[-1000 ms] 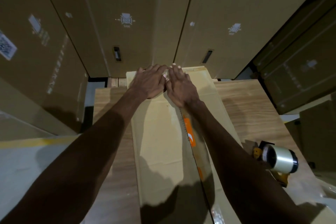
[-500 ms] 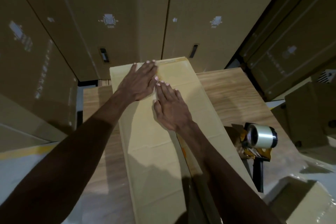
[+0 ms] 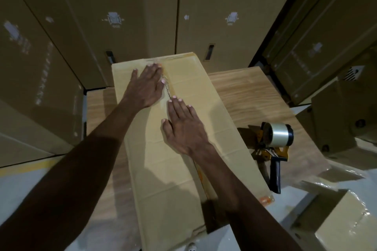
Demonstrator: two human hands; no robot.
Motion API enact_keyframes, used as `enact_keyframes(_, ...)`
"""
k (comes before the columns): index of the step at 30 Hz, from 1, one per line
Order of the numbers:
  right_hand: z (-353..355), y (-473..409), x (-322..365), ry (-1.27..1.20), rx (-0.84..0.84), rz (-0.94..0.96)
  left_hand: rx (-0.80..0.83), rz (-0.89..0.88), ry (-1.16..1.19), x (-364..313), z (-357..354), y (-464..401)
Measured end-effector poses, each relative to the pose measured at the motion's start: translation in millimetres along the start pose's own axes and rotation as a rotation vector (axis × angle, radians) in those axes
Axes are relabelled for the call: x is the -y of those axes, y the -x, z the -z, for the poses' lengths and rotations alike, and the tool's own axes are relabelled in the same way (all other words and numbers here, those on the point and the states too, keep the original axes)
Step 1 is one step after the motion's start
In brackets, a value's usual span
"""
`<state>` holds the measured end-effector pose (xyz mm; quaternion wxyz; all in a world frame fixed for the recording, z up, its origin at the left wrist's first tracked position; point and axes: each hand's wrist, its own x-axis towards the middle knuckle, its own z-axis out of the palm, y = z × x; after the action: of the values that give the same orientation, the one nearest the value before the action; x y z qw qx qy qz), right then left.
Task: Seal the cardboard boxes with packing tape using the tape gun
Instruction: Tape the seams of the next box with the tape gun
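Several tall stacked cartons (image 3: 126, 16) wall in the far side of my view, plain brown corrugated faces with small white printed marks and slot handles. Below them sits the table (image 3: 240, 91), pale wood-grain laminate, carrying the long flat cardboard box (image 3: 175, 169) I'm sealing, which lies lengthways away from me. Its top is smooth tan board with faint crease lines, and a glossy strip of packing tape (image 3: 167, 89) runs along the centre seam.

I have both palms flat on that seam, I judge to rub the tape down so it bonds. My left hand (image 3: 145, 85) lies farther out near the box's far end, fingers straight and together, pressing just left of the seam. My right hand (image 3: 183, 126) lies nearer, fingers straight and slightly spread, pressing on the seam itself. Neither hand grips anything.

My tape gun (image 3: 273, 144) rests on the table just right of the box, set aside within reach: yellow metal frame, black handle pointing toward me, and a shiny clear roll of tape on its spindle.
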<state>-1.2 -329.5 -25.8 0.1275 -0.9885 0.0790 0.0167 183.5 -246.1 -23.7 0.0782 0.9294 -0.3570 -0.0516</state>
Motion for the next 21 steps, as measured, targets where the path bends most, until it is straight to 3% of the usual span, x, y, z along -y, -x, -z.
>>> enact_keyframes(6, 2.2, 12.1, 2.7, -0.007, 0.003, 0.017, -0.004, 0.048, -0.011, -9.5, -4.1, 23.8)
enact_keyframes(12, -4.1, 82.3, -2.6, -0.032, 0.008, 0.032, -0.064, 0.034, -0.035, -12.0, -8.3, 23.4)
enact_keyframes(21, -2.7, 82.7, -2.0, -0.003, 0.011, 0.038, -0.052, 0.017, 0.002, -51.4, -18.6, 90.3)
